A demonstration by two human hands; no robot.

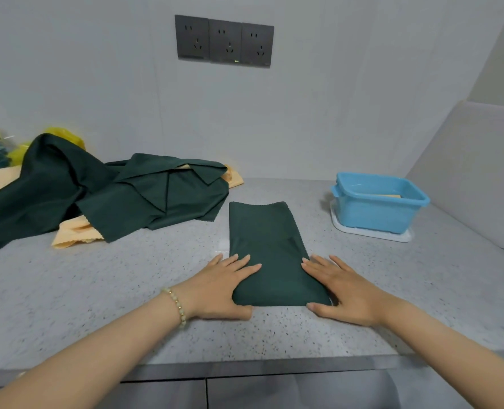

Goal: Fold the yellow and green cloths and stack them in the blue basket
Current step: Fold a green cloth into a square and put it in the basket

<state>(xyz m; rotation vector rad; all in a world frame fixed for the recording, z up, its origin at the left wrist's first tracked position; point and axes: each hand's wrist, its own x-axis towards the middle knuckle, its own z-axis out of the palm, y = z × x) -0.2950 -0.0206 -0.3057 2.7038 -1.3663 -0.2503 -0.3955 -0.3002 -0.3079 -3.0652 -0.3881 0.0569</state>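
Left hand (225,286): my fingers lie flat, pressing the folded green cloth's (270,255) left edge.
Right hand (340,290): flat too, on its right edge.
Cloth: on the counter (126,290) before me.
Blue basket (377,200): far right, a yellow cloth (391,196) inside.
Unfolded pile (112,190): far left.

a folded cloth (270,255) lies on the counter (126,290) straight before you. your left hand (224,286) lies flat on its near left corner, your right hand (343,290) on its near right corner. a pile of loose cloths (121,190) lies further back on the left. the basket (377,214) stands back right on a tray (404,237), with a second cloth (389,196) inside
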